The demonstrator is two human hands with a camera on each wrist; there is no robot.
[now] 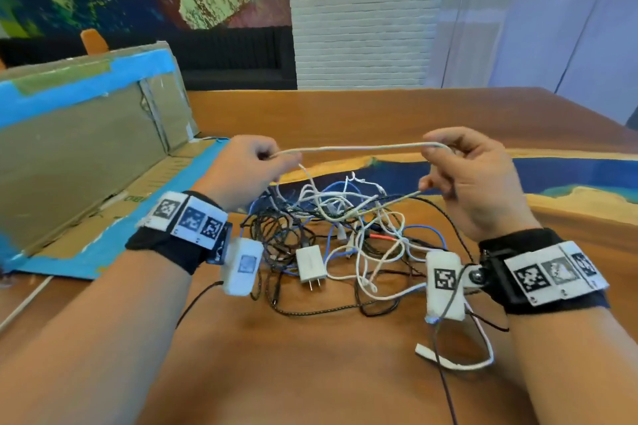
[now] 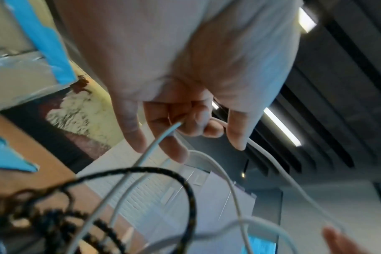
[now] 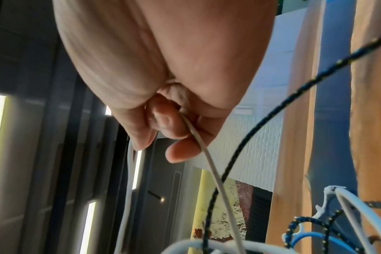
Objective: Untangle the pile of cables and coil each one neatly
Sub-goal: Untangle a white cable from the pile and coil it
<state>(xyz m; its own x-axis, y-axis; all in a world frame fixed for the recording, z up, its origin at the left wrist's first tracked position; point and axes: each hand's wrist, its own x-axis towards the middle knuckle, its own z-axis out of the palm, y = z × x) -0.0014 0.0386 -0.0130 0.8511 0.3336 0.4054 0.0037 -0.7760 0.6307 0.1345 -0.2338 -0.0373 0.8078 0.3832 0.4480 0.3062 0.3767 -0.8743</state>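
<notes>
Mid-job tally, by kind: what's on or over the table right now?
White cable stretched between left hand and right hand: 1
Tangled cable pile (white, black, blue, red strands; cable count unclear): 1
White wall charger: 1
Cardboard box: 1
Total: 4

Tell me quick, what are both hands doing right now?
Left hand: closed, pinching the white cable.
Right hand: closed, gripping the same white cable, which spans between them above the tangled pile.

Bare forearms — each wrist wears a black strap (image 1: 162, 247) with white coded tags (image 1: 188, 216) and a white camera pod (image 1: 241, 266).
</notes>
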